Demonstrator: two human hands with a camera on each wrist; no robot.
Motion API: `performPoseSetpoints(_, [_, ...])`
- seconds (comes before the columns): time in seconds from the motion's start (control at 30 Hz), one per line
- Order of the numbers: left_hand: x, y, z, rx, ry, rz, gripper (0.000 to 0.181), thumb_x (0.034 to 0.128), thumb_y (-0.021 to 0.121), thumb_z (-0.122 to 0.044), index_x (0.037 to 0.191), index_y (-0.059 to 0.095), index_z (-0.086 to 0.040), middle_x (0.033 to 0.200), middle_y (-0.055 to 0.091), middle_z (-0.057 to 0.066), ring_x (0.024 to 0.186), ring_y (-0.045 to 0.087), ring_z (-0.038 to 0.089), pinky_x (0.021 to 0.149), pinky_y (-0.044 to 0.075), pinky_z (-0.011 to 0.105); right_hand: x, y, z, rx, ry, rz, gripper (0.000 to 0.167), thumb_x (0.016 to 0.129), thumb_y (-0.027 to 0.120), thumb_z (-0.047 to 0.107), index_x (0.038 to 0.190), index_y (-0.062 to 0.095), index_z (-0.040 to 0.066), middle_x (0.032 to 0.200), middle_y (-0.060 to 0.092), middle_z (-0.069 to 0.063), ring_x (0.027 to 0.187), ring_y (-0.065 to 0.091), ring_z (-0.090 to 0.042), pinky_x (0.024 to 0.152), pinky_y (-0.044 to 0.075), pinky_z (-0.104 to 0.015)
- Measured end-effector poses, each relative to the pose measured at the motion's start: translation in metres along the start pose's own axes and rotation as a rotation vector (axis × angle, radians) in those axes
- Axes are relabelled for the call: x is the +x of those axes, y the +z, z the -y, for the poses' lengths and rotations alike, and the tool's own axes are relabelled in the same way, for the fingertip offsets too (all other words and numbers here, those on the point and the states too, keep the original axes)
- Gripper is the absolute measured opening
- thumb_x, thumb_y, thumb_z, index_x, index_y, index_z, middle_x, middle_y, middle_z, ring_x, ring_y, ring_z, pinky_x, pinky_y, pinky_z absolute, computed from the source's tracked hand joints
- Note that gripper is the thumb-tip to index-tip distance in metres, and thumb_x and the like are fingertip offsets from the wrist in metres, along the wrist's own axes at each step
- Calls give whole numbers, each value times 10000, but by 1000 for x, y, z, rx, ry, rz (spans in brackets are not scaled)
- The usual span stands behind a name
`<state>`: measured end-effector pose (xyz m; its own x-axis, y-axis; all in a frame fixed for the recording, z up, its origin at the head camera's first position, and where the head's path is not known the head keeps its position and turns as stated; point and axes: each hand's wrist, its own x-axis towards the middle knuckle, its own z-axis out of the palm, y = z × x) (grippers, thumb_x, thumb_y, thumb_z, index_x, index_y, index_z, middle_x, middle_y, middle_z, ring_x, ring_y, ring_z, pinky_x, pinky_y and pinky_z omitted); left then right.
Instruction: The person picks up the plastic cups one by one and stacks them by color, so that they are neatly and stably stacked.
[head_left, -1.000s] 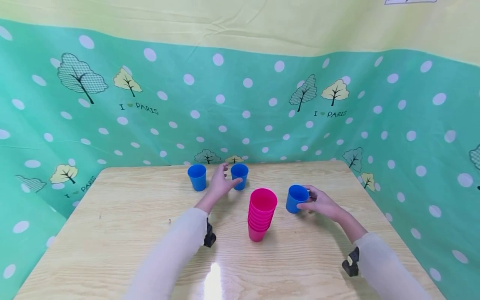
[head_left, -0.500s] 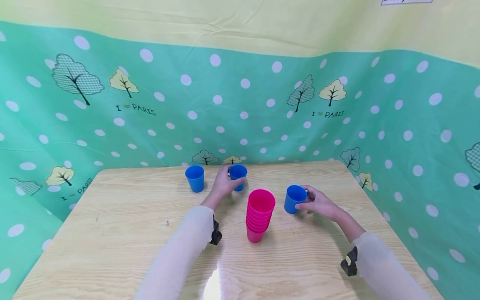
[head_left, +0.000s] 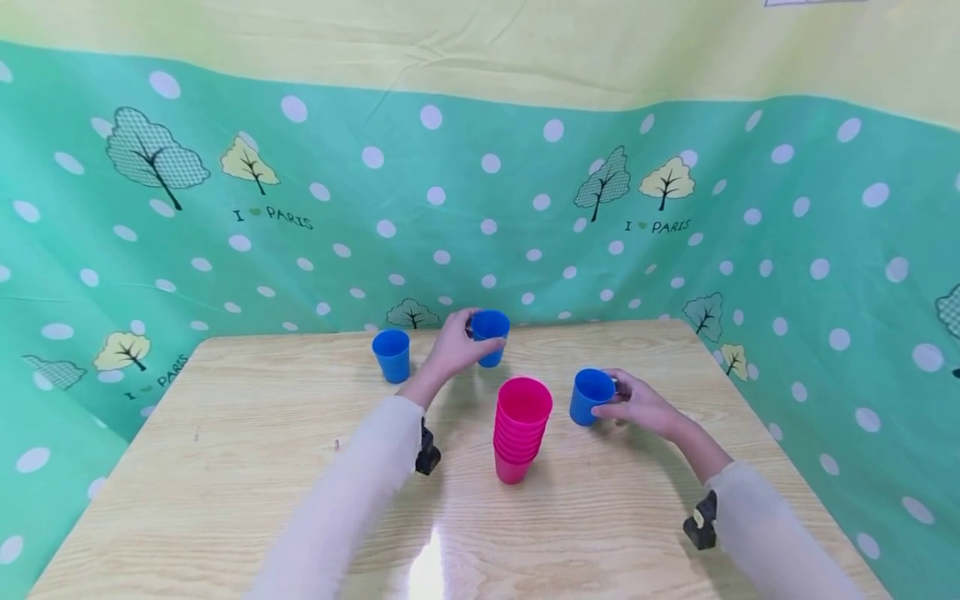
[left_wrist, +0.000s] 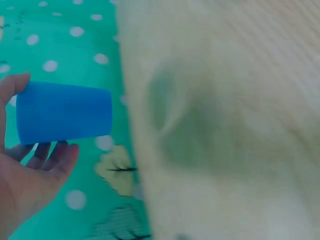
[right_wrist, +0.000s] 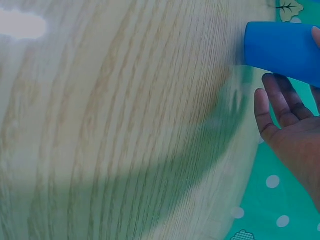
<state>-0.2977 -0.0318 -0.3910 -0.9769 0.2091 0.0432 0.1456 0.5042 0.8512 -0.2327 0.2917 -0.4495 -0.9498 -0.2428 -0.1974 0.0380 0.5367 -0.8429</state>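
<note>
My left hand holds a blue cup near the back edge of the table, thumb on one side and fingers on the other. In the left wrist view, that blue cup is clear of the tabletop. Further right, my right hand grips a second blue cup, which stands upright on the table. The right wrist view shows this cup partly, with fingers beneath its side. Between the hands stands a stack of nested pink cups, untouched. A third blue cup stands left of my left hand.
The wooden table carries all the cups. A green dotted curtain hangs right behind its back edge and along the right side. Black wrist cameras sit at both white sleeves.
My left hand has closed around the middle blue cup, then raised it and moved it a little to the right. The right hand and its cup stay in place.
</note>
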Motion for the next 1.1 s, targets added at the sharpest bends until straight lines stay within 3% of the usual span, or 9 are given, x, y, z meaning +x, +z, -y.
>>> performPoseSetpoints(0.23, [1, -9, -51, 21, 93, 91, 763, 794, 709, -412, 1400, 372, -96, 1308, 454, 107, 1157, 517, 294, 912, 497, 426, 0, -1, 0, -7, -3, 1, 730, 797, 736, 310, 1377, 359, 77, 1282, 527, -237, 1126, 546, -343, 812, 518, -396])
performPoseSetpoints(0.53, [-10, -5, -110, 53, 157, 226, 717, 804, 706, -368, 1389, 371, -122, 1300, 504, 96, 1139, 541, 260, 891, 511, 395, 1, -1, 0, -15, 2, 3, 716, 807, 728, 306, 1380, 362, 82, 1266, 544, -225, 1102, 565, -315, 815, 510, -391])
performPoseSetpoints(0.83, [-14, 11, -138, 123, 198, 330, 703, 769, 746, -370, 1321, 399, -108, 1216, 533, 80, 1014, 588, 220, 826, 521, 343, 1, -2, 0, -33, 10, 8, 714, 815, 717, 329, 1387, 354, 106, 1260, 555, -195, 1070, 577, -286, 820, 509, -388])
performPoseSetpoints(1.1, [-13, 28, -140, 253, 208, 457, 711, 770, 753, -339, 1352, 398, -140, 1302, 517, 67, 1099, 572, 218, 846, 517, 325, 1, -2, -1, -18, 5, 26, 751, 823, 706, 334, 1415, 311, 94, 1311, 516, -233, 1113, 569, -320, 844, 514, -407])
